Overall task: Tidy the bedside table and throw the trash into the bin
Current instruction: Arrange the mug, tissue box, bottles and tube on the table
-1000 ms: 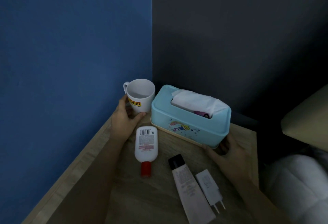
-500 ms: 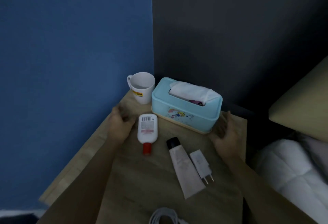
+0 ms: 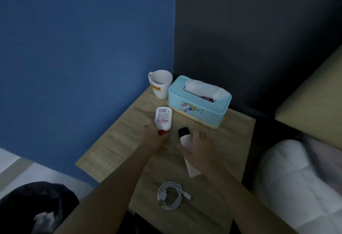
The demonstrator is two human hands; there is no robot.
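Both hands have left the far corner: left hand (image 3: 154, 138) fingers curl at the white bottle (image 3: 163, 118), right hand (image 3: 200, 145) covers the tube (image 3: 185, 138); neither grip is confirmable. Mug (image 3: 161, 83) and tissue box (image 3: 199, 102) look placed; the cable (image 3: 169, 195) waits near the worktop (image 3: 118, 137) front edge.

Matt wood-grain bedside table (image 3: 238, 141); smooth plastic tissue box (image 3: 196, 111); glossy mug (image 3: 160, 85).

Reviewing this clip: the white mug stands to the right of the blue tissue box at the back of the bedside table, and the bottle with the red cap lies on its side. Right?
Not quite. In the head view the white mug stands to the left of the blue tissue box, next to the blue wall. The rest holds: both are at the back of the bedside table, and the bottle with the red cap lies on its side.
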